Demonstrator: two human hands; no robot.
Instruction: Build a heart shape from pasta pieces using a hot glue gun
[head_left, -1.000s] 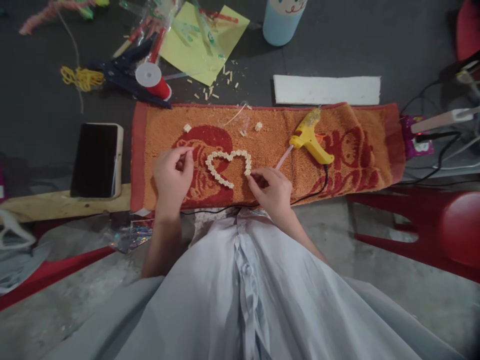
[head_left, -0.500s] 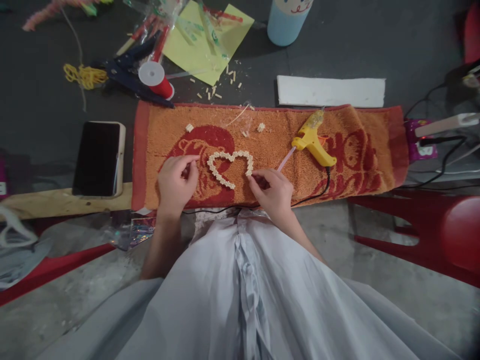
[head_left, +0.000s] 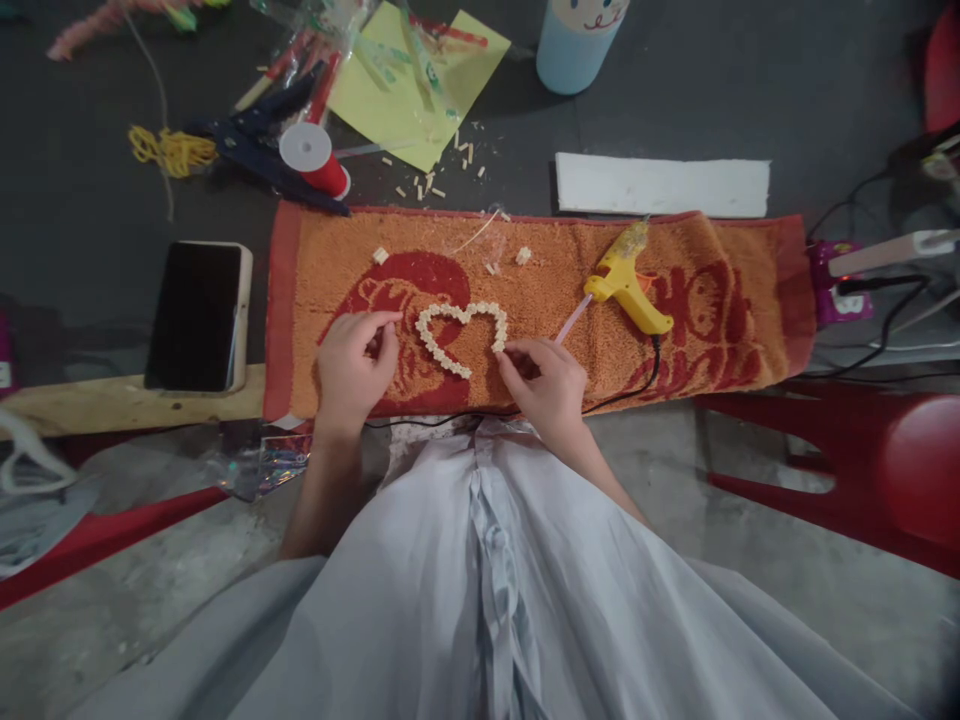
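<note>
A cream heart-shaped outline of small pieces [head_left: 442,355] lies on the orange towel [head_left: 540,240], with a gap at its lower right. At the right end of the outline, the thumb and forefinger of my right hand [head_left: 546,385] pinch its tip. My left hand [head_left: 354,365] rests left of the heart, apart from it. Its fingers are curled and thumb and forefinger stand a little apart, with nothing visible between them. A yellow glue gun [head_left: 628,285] with a clear stick lies to the right. Two small cream clusters [head_left: 381,256] [head_left: 523,256] sit above the heart.
A phone [head_left: 196,318] lies at the left. Behind the towel are a red thread spool [head_left: 326,172], dark-handled pliers [head_left: 255,150], yellow-green paper [head_left: 420,85], cream bits, a white strip [head_left: 664,185] and a blue bottle [head_left: 576,50]. A black cable runs along the towel's front edge.
</note>
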